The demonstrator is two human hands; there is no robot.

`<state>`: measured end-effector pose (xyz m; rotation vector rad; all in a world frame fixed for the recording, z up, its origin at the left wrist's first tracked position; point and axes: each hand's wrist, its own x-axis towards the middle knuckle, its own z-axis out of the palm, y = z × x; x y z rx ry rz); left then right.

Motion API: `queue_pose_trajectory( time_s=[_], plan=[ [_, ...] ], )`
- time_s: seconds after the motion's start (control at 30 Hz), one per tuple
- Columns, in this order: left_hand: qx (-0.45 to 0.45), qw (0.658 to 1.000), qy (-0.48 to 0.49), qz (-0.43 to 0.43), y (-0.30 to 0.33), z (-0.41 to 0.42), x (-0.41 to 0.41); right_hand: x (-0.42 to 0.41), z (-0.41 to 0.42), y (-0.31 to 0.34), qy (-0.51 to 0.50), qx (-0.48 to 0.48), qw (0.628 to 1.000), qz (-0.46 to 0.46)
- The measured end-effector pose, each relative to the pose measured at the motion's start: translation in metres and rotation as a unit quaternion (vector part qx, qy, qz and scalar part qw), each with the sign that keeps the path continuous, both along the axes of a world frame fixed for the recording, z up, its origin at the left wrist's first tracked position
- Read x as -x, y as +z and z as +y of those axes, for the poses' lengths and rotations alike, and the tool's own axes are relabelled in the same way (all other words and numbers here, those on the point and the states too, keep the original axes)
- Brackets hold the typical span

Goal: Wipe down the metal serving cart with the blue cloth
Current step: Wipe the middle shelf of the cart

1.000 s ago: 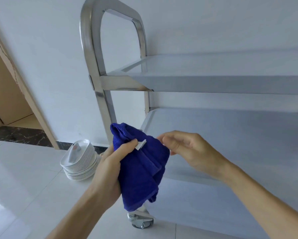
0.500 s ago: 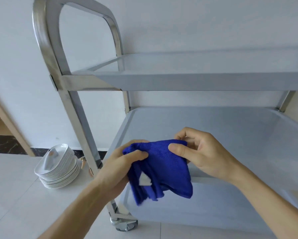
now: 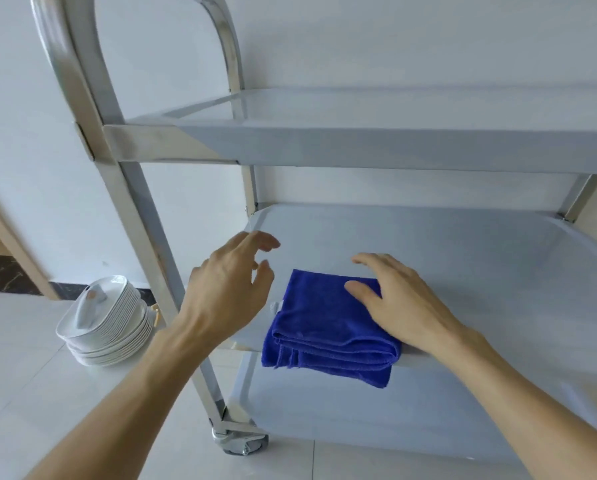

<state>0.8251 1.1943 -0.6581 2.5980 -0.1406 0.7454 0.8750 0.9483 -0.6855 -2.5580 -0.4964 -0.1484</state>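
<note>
The metal serving cart (image 3: 359, 150) fills the view, with a top shelf, a middle shelf (image 3: 463, 258) and a lower shelf beneath. A folded blue cloth (image 3: 321, 330) lies at the front of the middle shelf, its near fold hanging slightly over the front rim. My right hand (image 3: 397, 303) lies flat on the cloth's right part with straight fingers. My left hand (image 3: 231, 289) hovers just left of the cloth, fingers relaxed and holding nothing, near the shelf's left edge.
A stack of white plates (image 3: 106, 323) sits on the tiled floor left of the cart. The cart's upright post (image 3: 141, 216) and handle loop stand at the left; a caster wheel (image 3: 240, 441) is below. A white wall is behind.
Both hands brought the cloth from the air onto the middle shelf. My left hand let go of it and moved left; my right hand now presses flat on it.
</note>
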Motion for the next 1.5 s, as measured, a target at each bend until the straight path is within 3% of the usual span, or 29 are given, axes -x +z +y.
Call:
queue_pose_trajectory(
  time_s=[0.13, 0.23, 0.37, 0.43, 0.6, 0.73, 0.9, 1.1, 1.2, 1.27, 1.4, 1.5],
  plan=[
    [0.035, 0.997, 0.013, -0.064, 0.012, 0.014, 0.018, 0.014, 0.035, -0.005, 0.092, 0.126, 0.988, -0.018],
    [0.084, 0.992, 0.043, -0.084, 0.018, 0.034, 0.038, 0.027, 0.051, -0.007, 0.082, 0.203, 0.975, -0.048],
    [0.061, 0.993, 0.058, -0.085, 0.018, 0.053, 0.059, 0.042, 0.069, -0.022, 0.095, 0.256, 0.962, -0.014],
    [0.087, 0.988, 0.090, -0.090, 0.015, 0.061, 0.062, 0.043, 0.080, -0.028, 0.097, 0.318, 0.942, -0.050],
    [0.225, 0.959, 0.147, -0.094, 0.008, 0.068, 0.058, 0.041, 0.123, -0.032, 0.130, 0.316, 0.932, -0.122],
    [0.174, 0.970, 0.146, -0.083, 0.003, 0.063, 0.050, 0.049, 0.176, -0.034, 0.150, 0.302, 0.926, -0.170],
    [0.177, 0.966, 0.153, -0.112, 0.001, 0.057, 0.043, 0.057, 0.188, -0.036, 0.140, 0.288, 0.927, -0.196],
    [0.166, 0.962, 0.166, -0.139, 0.002, 0.054, 0.044, 0.055, 0.101, -0.038, 0.101, 0.233, 0.925, -0.283],
    [0.113, 0.960, 0.184, -0.176, 0.002, 0.053, 0.043, 0.055, 0.032, -0.057, 0.036, 0.201, 0.910, -0.362],
    [0.058, 0.961, 0.186, -0.197, 0.002, 0.050, 0.044, 0.056, 0.000, -0.062, 0.005, 0.208, 0.908, -0.364],
    [-0.053, 0.985, 0.044, -0.155, -0.007, 0.031, 0.048, 0.054, 0.004, -0.060, -0.013, 0.236, 0.919, -0.315],
    [-0.047, 0.994, -0.023, -0.099, -0.015, 0.017, 0.044, 0.055, 0.044, -0.050, 0.001, 0.257, 0.926, -0.276]
  ],
)
